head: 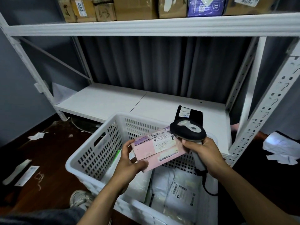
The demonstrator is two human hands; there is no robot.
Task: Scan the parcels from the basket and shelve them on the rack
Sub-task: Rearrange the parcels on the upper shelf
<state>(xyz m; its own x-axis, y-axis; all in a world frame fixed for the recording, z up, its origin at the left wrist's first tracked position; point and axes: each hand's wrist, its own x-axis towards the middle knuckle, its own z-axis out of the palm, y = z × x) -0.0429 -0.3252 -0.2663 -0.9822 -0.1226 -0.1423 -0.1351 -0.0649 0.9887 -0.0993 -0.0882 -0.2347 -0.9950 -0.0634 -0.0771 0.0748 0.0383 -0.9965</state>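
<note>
Parcel (155, 150) long axis left-right, label up | left fingers (128, 146) grip it | right fingers (186, 142) grip scanner (188, 129)

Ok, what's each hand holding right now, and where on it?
The left hand grips the pink box by its left end; the right hand grips the scanner by its handle.
</note>
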